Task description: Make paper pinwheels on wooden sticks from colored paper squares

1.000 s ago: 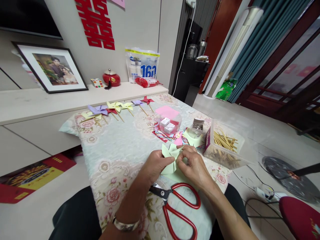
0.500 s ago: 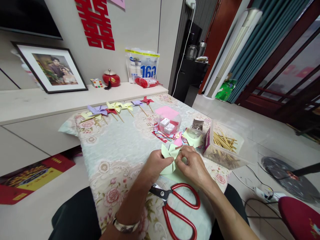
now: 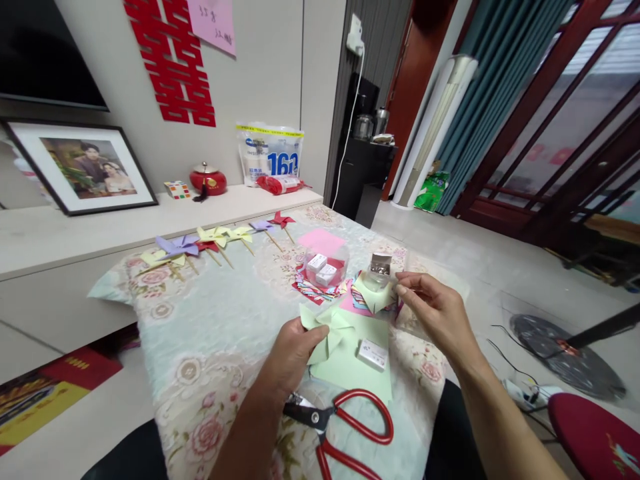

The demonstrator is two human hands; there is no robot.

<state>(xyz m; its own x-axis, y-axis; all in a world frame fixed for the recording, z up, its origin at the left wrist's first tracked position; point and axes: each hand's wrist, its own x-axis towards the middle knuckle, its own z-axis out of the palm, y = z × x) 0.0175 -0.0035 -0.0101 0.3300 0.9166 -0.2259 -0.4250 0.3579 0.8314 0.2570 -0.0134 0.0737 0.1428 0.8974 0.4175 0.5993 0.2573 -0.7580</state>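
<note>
Head view: where's the pinwheel (image 3: 335, 335)?
– Over the pale-green sheet (image 3: 345, 375), left side pinched in the grip of the left hand (image 3: 289, 353).
– And the right hand (image 3: 441, 312)?
– Near the surface (image 3: 225, 313)'s right edge, fingers narrowly parted; whether they hold anything, I can't tell.
– Handling?
– Light, easily creased, I'd judge; best held at the folded middle. More room leftward; scissors (image 3: 316, 417) lie nearside.
</note>
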